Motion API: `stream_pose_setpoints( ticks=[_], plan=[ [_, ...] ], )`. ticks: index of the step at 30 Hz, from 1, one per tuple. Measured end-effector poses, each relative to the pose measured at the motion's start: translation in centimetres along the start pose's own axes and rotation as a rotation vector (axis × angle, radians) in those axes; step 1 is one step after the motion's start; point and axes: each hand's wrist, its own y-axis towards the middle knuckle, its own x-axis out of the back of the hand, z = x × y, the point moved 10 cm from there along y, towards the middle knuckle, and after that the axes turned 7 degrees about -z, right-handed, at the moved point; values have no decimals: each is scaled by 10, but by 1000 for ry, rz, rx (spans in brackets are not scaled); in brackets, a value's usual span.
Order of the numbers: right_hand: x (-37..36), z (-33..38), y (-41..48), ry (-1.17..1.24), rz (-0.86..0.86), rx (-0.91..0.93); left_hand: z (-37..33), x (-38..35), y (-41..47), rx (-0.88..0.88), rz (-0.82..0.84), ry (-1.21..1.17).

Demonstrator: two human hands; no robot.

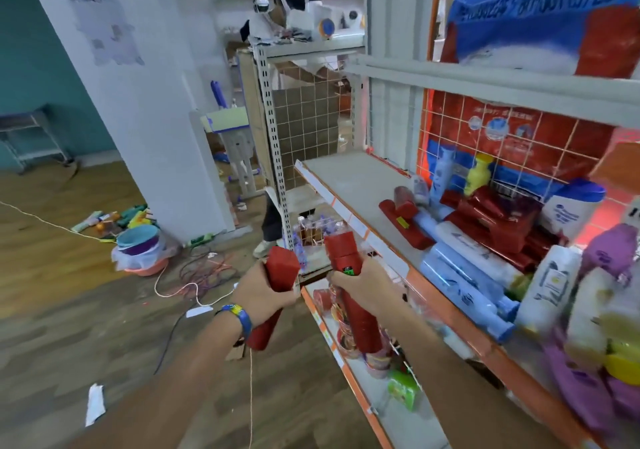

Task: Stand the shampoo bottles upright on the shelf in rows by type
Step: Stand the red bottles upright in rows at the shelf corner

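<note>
My left hand (261, 291) grips a red shampoo bottle (280, 268) and my right hand (360, 284) grips a second red bottle (343, 249). Both bottles are held in front of the shelf edge, out over the floor, tilted with their bottoms pointing back toward me. The grey shelf board (353, 185) is bare at its left end. A jumbled pile lies on its right half: red bottles (491, 220), light blue bottles (460, 275), white bottles (550, 282), purple bottles (613, 251) and a yellow one (479, 174). Most of them lie on their sides.
A wire mesh back panel (512, 157) closes the shelf behind the pile. An upper shelf (485, 84) holds a large blue and red bag (540, 15). A lower shelf (374, 372) carries small packages. Another person (294, 1) stands behind the rack. Cables (204, 272) and basins (138, 244) lie on the wooden floor.
</note>
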Motion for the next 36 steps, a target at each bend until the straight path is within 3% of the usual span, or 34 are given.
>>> stream_pose_setpoints(
  ticks=[13,24,36],
  plan=[
    [-75,26,144,-97,70,7,31,21,146,27,56,-50],
    [-99,61,275,-71,-153,-30,28,54,329,-85,4,-127],
    [-107,54,338,-15,-282,-106,25,40,415,-151,96,-141]
  ],
)
